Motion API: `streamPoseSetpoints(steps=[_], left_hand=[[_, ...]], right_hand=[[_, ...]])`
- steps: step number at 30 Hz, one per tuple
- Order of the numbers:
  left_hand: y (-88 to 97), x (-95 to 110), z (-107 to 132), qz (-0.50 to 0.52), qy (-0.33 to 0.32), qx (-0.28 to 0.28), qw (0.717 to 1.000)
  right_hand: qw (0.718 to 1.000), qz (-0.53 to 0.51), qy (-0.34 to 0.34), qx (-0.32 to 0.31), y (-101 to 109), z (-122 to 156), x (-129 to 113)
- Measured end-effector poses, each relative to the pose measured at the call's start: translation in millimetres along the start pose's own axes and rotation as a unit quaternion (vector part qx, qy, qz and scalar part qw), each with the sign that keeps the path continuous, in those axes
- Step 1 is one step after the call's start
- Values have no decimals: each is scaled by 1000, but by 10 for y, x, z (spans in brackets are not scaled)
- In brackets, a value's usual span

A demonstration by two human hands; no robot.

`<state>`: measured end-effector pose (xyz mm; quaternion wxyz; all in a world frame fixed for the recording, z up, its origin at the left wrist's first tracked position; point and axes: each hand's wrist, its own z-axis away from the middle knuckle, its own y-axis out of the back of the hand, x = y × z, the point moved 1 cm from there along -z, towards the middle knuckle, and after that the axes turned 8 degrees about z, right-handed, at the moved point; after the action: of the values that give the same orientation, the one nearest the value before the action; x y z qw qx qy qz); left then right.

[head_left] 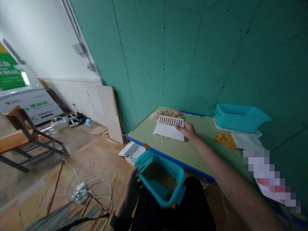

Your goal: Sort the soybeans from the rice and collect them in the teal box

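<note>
My left hand (131,189) grips the left side of a teal plastic tub (160,179) held just below the table's near edge; the tub holds a layer of greenish beans (160,178). My right hand (189,131) reaches across the table and holds a white slotted scraper (168,128) by its right edge. The scraper stands on the green tabletop (183,150) in front of a pile of pale yellow beans (167,113) at the far left corner. A few beans lie under the scraper's near edge.
A second teal tub (240,117) sits on white sheets at the table's back right, beside a yellow cloth (225,139). A green wall rises behind. On the wooden floor lie a power strip with cables (80,192), a wooden board (110,112) and a metal-legged bench (26,134).
</note>
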<state>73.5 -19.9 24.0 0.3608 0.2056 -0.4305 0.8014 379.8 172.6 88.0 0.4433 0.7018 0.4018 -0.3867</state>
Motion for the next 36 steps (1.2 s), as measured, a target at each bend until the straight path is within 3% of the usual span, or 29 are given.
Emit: streamPoseSetpoints(steps=[7,15,22,28,33,36], left_hand=[[23,22,-44,-19,9,23,1000],[51,62,-40,-19,13,-5,1000],[82,54,-80,-18,12,-11,1000],[157,28,-126,-18,-29,13,999],[239,3,-132,-5,-96,-17,995],[240,12,-126,-7,-77,-5,997]], right_hand=[[1000,-17,2,-25,-46,48,-51],[999,-49,-11,11,-49,15,-4],[999,-32,-24,-23,-85,33,38],[996,-57,-38,-53,-125,90,-5],[994,-76,-45,-71,-162,144,-50],[992,-88,-48,-79,-177,165,-67]])
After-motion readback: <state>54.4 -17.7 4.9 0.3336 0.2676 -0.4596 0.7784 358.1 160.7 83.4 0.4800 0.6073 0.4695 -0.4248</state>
